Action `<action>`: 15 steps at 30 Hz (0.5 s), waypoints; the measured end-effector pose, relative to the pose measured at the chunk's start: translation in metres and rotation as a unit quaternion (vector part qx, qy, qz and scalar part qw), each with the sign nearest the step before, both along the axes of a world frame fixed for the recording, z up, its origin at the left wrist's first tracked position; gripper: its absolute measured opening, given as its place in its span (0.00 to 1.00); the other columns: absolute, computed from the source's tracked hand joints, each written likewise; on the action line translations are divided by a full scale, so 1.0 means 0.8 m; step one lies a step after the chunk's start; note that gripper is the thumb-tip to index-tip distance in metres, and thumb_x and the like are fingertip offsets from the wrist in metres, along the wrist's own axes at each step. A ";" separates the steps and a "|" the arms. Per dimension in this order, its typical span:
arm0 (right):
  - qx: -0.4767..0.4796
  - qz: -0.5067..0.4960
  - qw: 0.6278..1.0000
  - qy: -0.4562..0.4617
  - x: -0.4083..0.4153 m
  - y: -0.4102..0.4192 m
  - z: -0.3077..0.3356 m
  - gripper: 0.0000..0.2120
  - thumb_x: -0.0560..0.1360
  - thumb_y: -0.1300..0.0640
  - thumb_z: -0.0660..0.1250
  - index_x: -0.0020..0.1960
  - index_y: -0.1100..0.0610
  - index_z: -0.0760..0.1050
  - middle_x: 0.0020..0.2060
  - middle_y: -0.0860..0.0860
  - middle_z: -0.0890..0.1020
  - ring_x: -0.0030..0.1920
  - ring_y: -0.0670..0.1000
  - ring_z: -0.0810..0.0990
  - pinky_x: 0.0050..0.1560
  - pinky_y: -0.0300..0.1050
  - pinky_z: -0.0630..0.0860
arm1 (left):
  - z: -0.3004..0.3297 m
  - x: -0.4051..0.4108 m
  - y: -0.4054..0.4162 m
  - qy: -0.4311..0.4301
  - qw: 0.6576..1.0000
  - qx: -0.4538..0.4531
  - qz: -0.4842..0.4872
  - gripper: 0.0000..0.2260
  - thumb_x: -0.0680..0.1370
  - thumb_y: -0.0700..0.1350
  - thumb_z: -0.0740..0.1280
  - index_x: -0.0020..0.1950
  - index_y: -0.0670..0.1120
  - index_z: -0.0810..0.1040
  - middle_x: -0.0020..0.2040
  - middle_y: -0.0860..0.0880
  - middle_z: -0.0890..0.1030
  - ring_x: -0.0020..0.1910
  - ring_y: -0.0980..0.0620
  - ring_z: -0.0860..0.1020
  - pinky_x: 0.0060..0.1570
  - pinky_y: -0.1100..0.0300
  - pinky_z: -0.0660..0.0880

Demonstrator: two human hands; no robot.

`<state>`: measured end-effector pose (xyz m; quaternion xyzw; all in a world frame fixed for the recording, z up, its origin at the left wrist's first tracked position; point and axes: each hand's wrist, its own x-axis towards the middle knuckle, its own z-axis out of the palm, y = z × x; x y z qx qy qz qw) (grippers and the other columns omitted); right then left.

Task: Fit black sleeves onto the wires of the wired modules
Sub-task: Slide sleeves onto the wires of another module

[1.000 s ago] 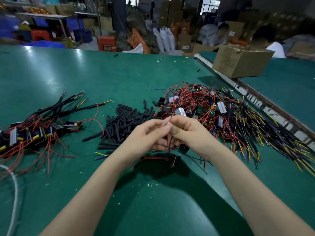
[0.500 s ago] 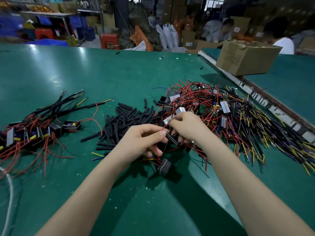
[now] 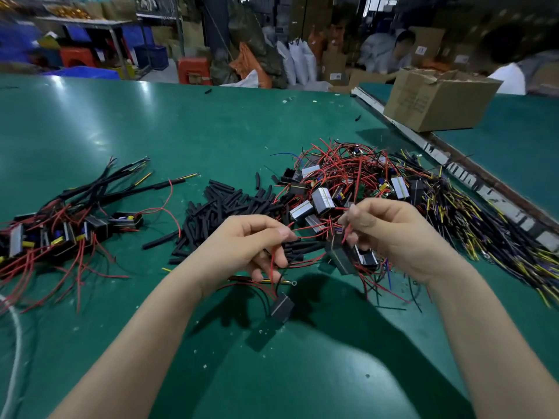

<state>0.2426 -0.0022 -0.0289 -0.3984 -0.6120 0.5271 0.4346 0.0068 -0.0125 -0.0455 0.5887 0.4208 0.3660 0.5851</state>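
My left hand (image 3: 248,246) pinches red wires from which a small black module (image 3: 282,306) hangs just above the green table. My right hand (image 3: 390,234) pinches a red wire of another black module (image 3: 341,255) that dangles below its fingers. A heap of loose black sleeves (image 3: 223,210) lies just beyond my left hand. Behind my right hand is a tangle of unsleeved modules with red wires (image 3: 338,182). Far left lies a pile of modules with black-sleeved wires (image 3: 60,225).
A bundle of yellow and purple wires (image 3: 484,231) spreads along the right. A cardboard box (image 3: 435,98) stands at the back right by a table divider (image 3: 453,164). A white cord (image 3: 15,343) runs at the left edge. People sit beyond the table.
My hands have drawn apart. The left hand lifted one module by its wires, and the right hand now holds a second module by a red wire.
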 end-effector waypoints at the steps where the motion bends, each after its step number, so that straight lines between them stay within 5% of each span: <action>1: 0.000 -0.012 1.000 0.023 0.000 0.001 -0.003 0.19 0.58 0.36 0.78 0.35 0.51 0.82 0.29 0.48 0.79 0.31 0.44 0.76 0.31 0.34 0.71 | 0.001 0.000 0.000 0.001 1.000 0.005 -0.009 0.10 0.79 0.44 0.64 0.41 0.51 0.83 0.30 0.48 0.80 0.26 0.52 0.78 0.23 0.67 0.69; 4: -0.012 -0.052 0.996 0.066 -0.011 0.002 -0.022 0.13 0.57 0.44 0.79 0.31 0.49 0.79 0.27 0.46 0.77 0.28 0.43 0.74 0.30 0.33 0.70 | 0.000 -0.002 0.000 0.000 1.000 0.024 -0.002 0.10 0.79 0.43 0.64 0.41 0.51 0.83 0.30 0.48 0.80 0.27 0.52 0.78 0.26 0.67 0.70; 8: 0.014 -0.063 0.998 -0.011 -0.027 -0.003 -0.039 0.08 0.64 0.52 0.74 0.35 0.52 0.76 0.26 0.45 0.77 0.26 0.42 0.72 0.28 0.30 0.68 | -0.003 -0.006 0.004 0.002 0.999 0.024 0.024 0.09 0.79 0.42 0.64 0.42 0.49 0.82 0.32 0.48 0.81 0.29 0.53 0.80 0.26 0.68 0.70; 15: 0.035 -0.073 0.996 0.028 -0.023 -0.008 -0.038 0.07 0.67 0.43 0.72 0.37 0.43 0.78 0.32 0.45 0.79 0.35 0.45 0.76 0.32 0.35 0.71 | 0.003 -0.007 0.004 -0.068 0.995 0.027 0.062 0.04 0.73 0.46 0.68 0.40 0.49 0.83 0.31 0.50 0.80 0.25 0.54 0.79 0.22 0.69 0.68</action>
